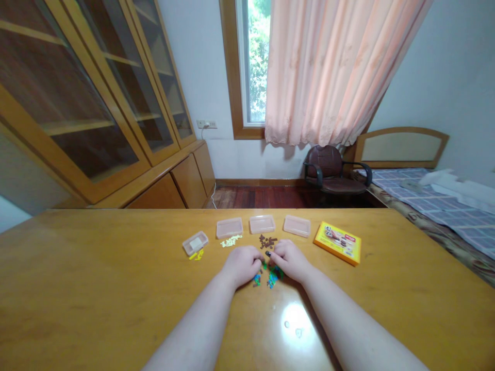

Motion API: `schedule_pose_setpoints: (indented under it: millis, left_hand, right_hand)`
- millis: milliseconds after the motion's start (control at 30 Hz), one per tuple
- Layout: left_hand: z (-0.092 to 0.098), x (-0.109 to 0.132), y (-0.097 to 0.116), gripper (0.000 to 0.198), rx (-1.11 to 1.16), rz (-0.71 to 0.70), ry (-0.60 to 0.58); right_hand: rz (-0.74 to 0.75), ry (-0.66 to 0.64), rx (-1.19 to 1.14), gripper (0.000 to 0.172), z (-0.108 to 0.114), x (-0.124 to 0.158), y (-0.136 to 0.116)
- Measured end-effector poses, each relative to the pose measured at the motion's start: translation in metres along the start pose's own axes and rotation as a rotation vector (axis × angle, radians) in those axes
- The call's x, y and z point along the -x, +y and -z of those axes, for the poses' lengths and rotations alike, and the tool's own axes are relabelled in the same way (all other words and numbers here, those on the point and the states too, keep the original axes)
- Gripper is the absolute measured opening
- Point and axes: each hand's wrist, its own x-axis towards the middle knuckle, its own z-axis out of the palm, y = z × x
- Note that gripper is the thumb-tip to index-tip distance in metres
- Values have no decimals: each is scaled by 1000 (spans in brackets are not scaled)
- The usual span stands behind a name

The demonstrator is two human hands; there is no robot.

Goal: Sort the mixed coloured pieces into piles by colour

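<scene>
My left hand (242, 264) and my right hand (289, 259) rest close together on the wooden table (96, 278), fingers curled in toward each other. They pinch small pieces over a little heap of green and blue bits (266, 278). What sits between the fingertips is too small to name. Just beyond the hands lie a pile of brown pieces (267, 241), a pile of pale cream pieces (231, 240) and a few yellow pieces (196, 255).
Several small clear plastic boxes (262, 224) stand in a row behind the piles, one more (195, 242) at the left. A yellow box (337, 242) lies at the right. Beyond the table are a cabinet, an armchair (332, 172) and a bed.
</scene>
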Motion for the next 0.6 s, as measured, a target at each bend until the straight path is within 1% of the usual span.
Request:
schedule_pose_setpoints:
  millis: [67,133,200,267,367,400,467,600]
  left_hand:
    - [1,0,0,28,-22,24,18]
    - [1,0,-1,27,-24,26,35]
    - [1,1,-1,27,13,-20,31]
    - [0,2,-1,28,64,-96,-5]
    - [0,3,0,28,91,-161,-60]
    - [0,2,0,27,79,-155,-62]
    - [0,2,0,25,28,-99,-38]
    - [0,-1,-2,25,-83,85,39]
  right_hand:
    - [13,-14,6,41,0,0,0]
    - [-22,-2,37,43,-2,0,2]
    - [-87,26,77,43,-3,-1,4]
    - [-146,59,107,42,-4,-2,6]
    - [-156,91,116,40,-2,-3,5]
    - [-144,95,111,41,-2,-2,5]
    - [-111,90,89,42,-1,-2,3]
    - [-8,57,24,42,1,0,0]
